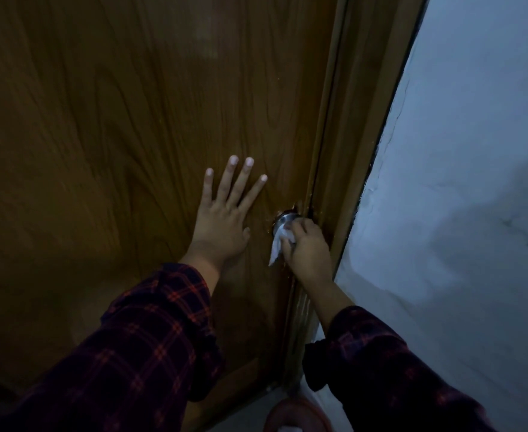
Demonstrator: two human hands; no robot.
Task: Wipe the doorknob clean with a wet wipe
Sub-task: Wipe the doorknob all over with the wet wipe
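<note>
A round silver doorknob (pixel 285 219) sits near the right edge of a brown wooden door (pixel 116 135). My right hand (pixel 308 247) is closed around a white wet wipe (pixel 280 243) and presses it against the knob, covering its lower right part. A corner of the wipe hangs down below my fingers. My left hand (pixel 225 213) lies flat on the door just left of the knob, fingers spread, holding nothing. Both arms wear dark plaid sleeves.
The brown door frame (pixel 356 151) runs beside the knob. A pale, rough wall (pixel 459 182) fills the right side. A reddish rounded object (pixel 297 414) shows on the floor at the bottom. The scene is dim.
</note>
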